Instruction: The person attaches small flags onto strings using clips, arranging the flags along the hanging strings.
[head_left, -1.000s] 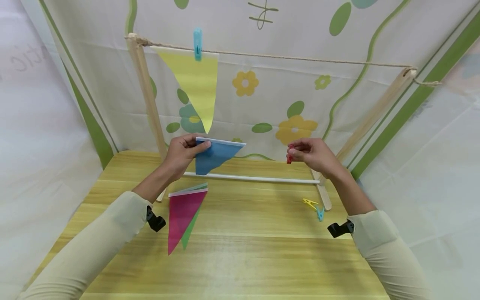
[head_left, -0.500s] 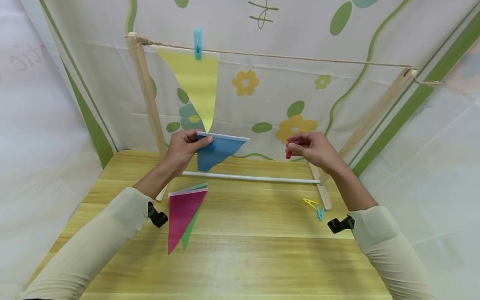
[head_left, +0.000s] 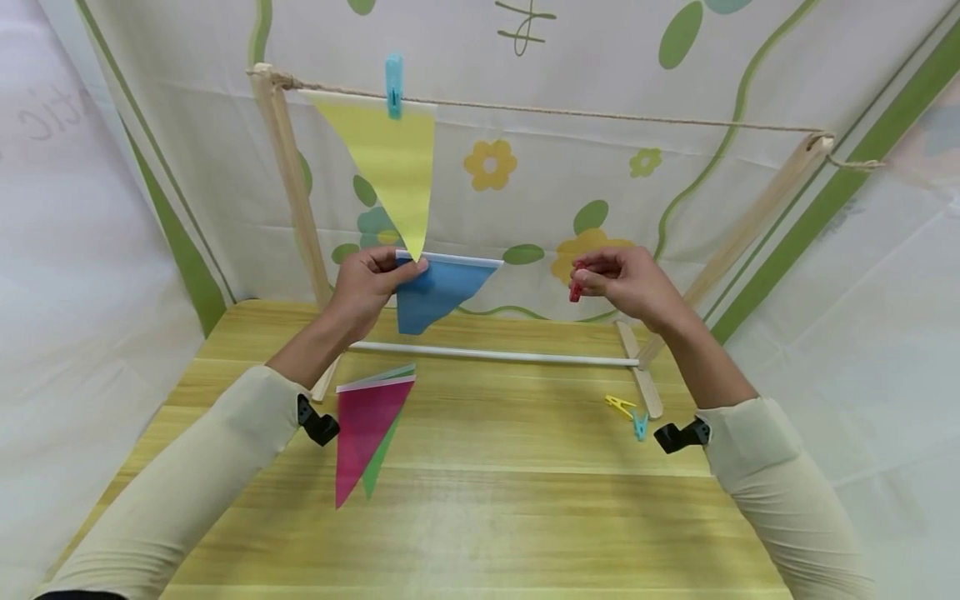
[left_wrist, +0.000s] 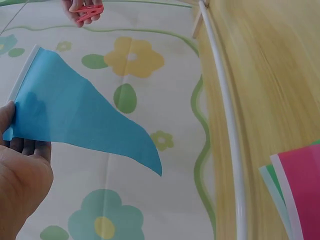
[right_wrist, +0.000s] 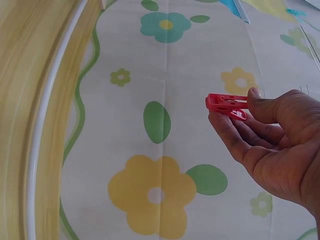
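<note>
My left hand [head_left: 363,287] pinches a blue triangular pennant [head_left: 446,292] by the left end of its white top edge, thumb in front. The pennant's top left overlaps the tip of a yellow pennant [head_left: 390,150] in the head view. That yellow one hangs from a twine line [head_left: 570,114], held by a light blue clothespin [head_left: 393,87]. To the right, my right hand [head_left: 630,287] holds a small red clothespin [right_wrist: 227,104] between thumb and fingers, below the line. In the left wrist view the blue pennant [left_wrist: 85,105] spreads out flat with its tip curving down.
Wooden posts [head_left: 288,175] carry the twine, with a white rod [head_left: 495,356] joining their bases. On the wooden table [head_left: 480,517] lie a magenta pennant [head_left: 367,433] over a green one [head_left: 381,462]. A yellow clothespin [head_left: 620,406] and a blue clothespin [head_left: 640,427] lie at the right.
Both hands have risen, the left carrying the blue pennant up to the yellow pennant's tip and the right lifting the red clothespin. The pennants and clothespins on the table have stayed put.
</note>
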